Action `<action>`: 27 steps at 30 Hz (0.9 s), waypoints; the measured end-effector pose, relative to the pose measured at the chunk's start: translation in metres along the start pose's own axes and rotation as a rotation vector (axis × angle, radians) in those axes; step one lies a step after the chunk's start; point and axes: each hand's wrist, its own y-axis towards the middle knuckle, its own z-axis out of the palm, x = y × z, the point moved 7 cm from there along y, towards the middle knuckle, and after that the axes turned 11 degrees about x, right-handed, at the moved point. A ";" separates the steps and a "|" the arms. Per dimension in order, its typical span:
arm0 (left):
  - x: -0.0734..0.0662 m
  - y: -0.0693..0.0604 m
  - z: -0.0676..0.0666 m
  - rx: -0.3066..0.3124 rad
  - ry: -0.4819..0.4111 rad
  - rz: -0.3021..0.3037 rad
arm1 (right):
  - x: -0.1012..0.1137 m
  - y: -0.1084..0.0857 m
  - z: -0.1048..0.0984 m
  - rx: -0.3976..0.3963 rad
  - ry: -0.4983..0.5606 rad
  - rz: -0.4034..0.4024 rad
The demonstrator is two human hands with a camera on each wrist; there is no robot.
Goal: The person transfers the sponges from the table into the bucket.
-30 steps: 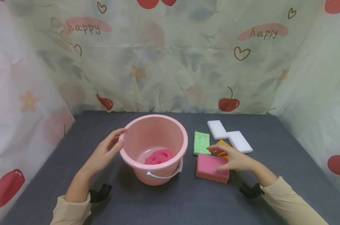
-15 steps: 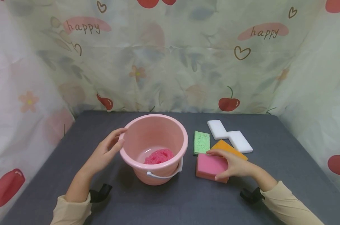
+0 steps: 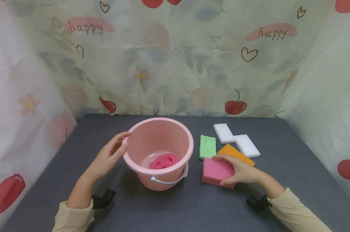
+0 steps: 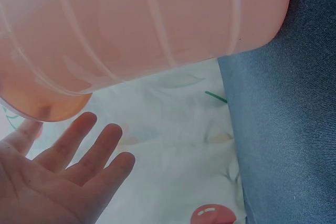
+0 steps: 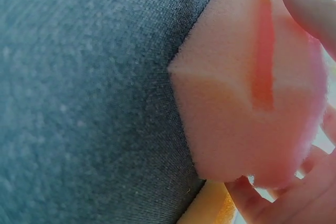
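Note:
My right hand (image 3: 241, 169) grips a thick pink sponge (image 3: 218, 170), thumb at its near side and fingers at its far side. The right wrist view has the same sponge (image 5: 241, 114) on the dark surface, between thumb and fingers. On the other side, my left hand (image 3: 108, 158) is at the left rim of a pink bucket (image 3: 160, 120). Its fingers (image 4: 105, 145) look nearly straight in the left wrist view, with fingertips at the rim. A crumpled bright pink mesh-like piece (image 3: 164, 161) lies inside the bucket.
An orange sponge (image 3: 235, 153) lies just behind the pink one, beside a green sponge (image 3: 207, 146). Two white sponges (image 3: 224, 133) touch at their corners farther back. The bucket's white handle (image 3: 170, 181) hangs down in front. Printed curtains (image 3: 175, 64) enclose the dark table (image 3: 175, 212).
My right hand has come down and its thumb and fingers have closed on the pink sponge, uncovering more of the orange one. The left hand and bucket have stayed put.

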 end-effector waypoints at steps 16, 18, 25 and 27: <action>-0.001 -0.001 -0.001 -0.002 0.021 0.001 | -0.001 -0.002 -0.003 -0.028 -0.002 0.046; -0.001 -0.001 0.000 -0.001 0.020 0.003 | -0.001 -0.002 -0.004 -0.028 0.008 0.043; -0.001 0.000 -0.001 -0.002 0.020 0.001 | 0.002 -0.001 -0.009 -0.030 0.036 0.045; -0.001 0.000 -0.001 -0.004 0.024 0.000 | 0.004 -0.001 -0.011 -0.039 0.037 0.031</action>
